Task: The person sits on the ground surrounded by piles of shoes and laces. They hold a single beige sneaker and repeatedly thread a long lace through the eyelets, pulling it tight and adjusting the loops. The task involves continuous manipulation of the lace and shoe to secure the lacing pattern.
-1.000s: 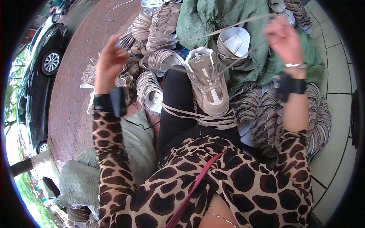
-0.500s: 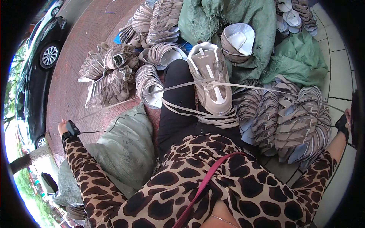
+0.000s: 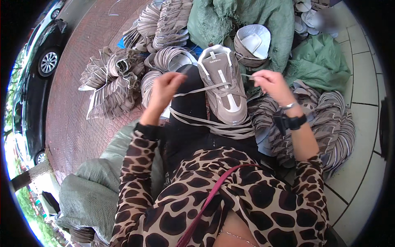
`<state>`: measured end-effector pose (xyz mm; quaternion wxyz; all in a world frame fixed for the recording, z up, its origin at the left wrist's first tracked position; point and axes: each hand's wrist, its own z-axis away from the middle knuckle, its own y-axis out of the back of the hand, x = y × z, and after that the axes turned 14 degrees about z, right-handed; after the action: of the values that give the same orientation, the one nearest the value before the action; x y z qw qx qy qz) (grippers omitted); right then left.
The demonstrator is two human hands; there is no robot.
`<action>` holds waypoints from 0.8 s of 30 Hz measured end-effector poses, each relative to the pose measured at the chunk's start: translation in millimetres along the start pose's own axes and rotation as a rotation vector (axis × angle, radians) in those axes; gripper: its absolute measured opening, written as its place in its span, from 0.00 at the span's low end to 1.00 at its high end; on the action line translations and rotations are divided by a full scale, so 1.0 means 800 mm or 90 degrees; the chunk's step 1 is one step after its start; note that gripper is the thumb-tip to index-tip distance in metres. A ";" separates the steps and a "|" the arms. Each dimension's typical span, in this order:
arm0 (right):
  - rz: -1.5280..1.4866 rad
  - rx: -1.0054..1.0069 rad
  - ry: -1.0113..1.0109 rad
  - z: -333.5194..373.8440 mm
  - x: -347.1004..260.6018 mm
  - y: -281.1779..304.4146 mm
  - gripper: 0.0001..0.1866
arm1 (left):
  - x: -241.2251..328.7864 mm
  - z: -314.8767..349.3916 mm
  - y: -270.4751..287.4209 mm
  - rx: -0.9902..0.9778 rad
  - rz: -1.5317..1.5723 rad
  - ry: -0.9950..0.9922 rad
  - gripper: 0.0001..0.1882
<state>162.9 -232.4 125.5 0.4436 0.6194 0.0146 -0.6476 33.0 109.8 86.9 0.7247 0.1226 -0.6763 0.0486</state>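
The shoe [image 3: 222,88], a beige mesh sneaker with smooth tan panels, rests on the person's black-clad knee between both hands. The left hand [image 3: 164,88] pinches one end of the flat grey lace [image 3: 199,89]; the right hand [image 3: 273,84] pinches the other end just right of the shoe. Half a second ago both arms were flung wide with the lace stretched taut; now the hands have come in close beside the shoe. Its long axis runs away from the person, heel opening farthest off, toe near the lap. Loose lace loops lie under the toe. Around it lie fanned stacks of grey insoles [image 3: 111,78], green sacks [image 3: 263,24] and brick paving [image 3: 78,123].
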 end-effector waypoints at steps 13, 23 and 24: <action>0.070 0.015 0.010 -0.017 0.016 -0.049 0.07 | 0.003 0.028 -0.079 -0.014 -0.219 0.017 0.09; 0.293 0.286 0.230 -0.012 0.001 -0.084 0.03 | 0.006 0.045 -0.095 0.021 -0.227 0.023 0.10; 0.329 0.281 0.246 -0.011 -0.001 -0.089 0.03 | 0.008 0.046 -0.097 0.029 -0.232 0.012 0.10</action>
<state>128.1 -183.8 86.3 0.4372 0.7939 -0.1980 -0.3734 16.3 25.4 86.3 0.7250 0.2588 -0.6348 -0.0669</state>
